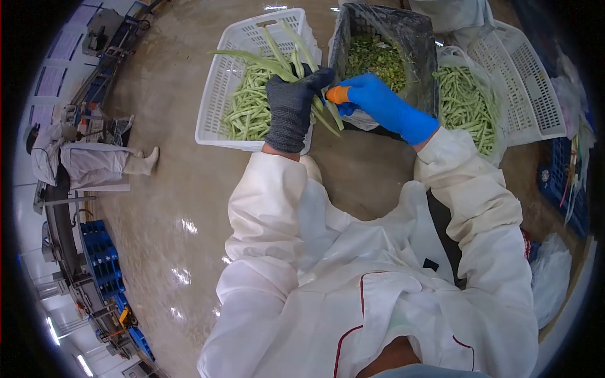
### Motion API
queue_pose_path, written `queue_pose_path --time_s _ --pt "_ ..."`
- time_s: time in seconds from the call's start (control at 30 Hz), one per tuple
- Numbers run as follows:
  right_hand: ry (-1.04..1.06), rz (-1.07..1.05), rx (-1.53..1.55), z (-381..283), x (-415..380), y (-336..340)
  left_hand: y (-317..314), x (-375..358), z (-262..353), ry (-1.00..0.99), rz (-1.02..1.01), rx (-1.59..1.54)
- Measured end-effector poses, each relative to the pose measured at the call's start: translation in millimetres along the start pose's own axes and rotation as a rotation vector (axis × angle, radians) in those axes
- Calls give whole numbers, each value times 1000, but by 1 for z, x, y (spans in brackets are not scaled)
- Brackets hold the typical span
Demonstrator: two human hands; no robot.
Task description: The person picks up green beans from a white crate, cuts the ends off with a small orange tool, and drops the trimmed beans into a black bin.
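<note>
My left hand [290, 110], in a dark grey knit glove, is closed around a bunch of long green beans [261, 61] above the front of a white plastic basket. The beans fan out past both sides of the fist. My right hand [387, 108], in a blue glove, has its fingers pinched together close beside the bean ends. An orange piece [338, 94] shows at its fingertips; I cannot tell whether it is a finger cover or a tool's handle. Below lies a heap of green beans [252, 94] in the white basket [207, 116].
A black-lined crate [428, 69] with green scraps [375, 60] stands ahead. To its right are a clear bag of cut beans [466, 101] and a white crate [535, 94]. A person [82, 157] in white works at the far left, near blue crates [101, 258].
</note>
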State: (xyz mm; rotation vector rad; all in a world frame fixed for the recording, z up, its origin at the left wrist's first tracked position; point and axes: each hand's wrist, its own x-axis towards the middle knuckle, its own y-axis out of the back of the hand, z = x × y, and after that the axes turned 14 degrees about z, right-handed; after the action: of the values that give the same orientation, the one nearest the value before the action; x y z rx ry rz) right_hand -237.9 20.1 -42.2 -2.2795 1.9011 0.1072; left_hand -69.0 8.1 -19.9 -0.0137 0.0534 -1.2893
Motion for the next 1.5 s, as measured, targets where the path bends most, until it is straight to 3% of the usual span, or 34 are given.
queue_pose_path --time_s 0.2,0.4,0.5,0.6,0.7,0.8,0.9,1.0,1.1,1.2,1.4,1.5 --pt "59 41 -96 8 4 1 -2 -4 -2 -61 -36 4" --pt "145 -56 59 21 10 9 1 1 0 -52 -13 55" --pt "10 -36 120 16 6 4 -1 -1 -1 -52 -4 39" --pt "-14 15 -142 -1 0 -2 -5 -3 -5 -11 -33 -96" --pt "50 37 12 12 4 -2 -6 -7 3 -45 -13 -36" --pt "80 -13 -89 11 5 4 -2 -2 0 -49 -19 13" --pt "84 -86 3 14 7 10 -2 -3 3 -39 -9 2" --pt "58 -128 53 17 10 10 -1 -3 4 -37 0 24" --pt "-32 -33 7 11 4 4 -3 -1 -1 -44 14 13" --pt "84 -92 -45 12 5 7 -2 -3 3 22 10 -31" --pt "35 -99 -85 6 5 10 6 2 0 -17 27 -15" --pt "151 -121 -204 14 9 8 4 1 3 13 46 9"
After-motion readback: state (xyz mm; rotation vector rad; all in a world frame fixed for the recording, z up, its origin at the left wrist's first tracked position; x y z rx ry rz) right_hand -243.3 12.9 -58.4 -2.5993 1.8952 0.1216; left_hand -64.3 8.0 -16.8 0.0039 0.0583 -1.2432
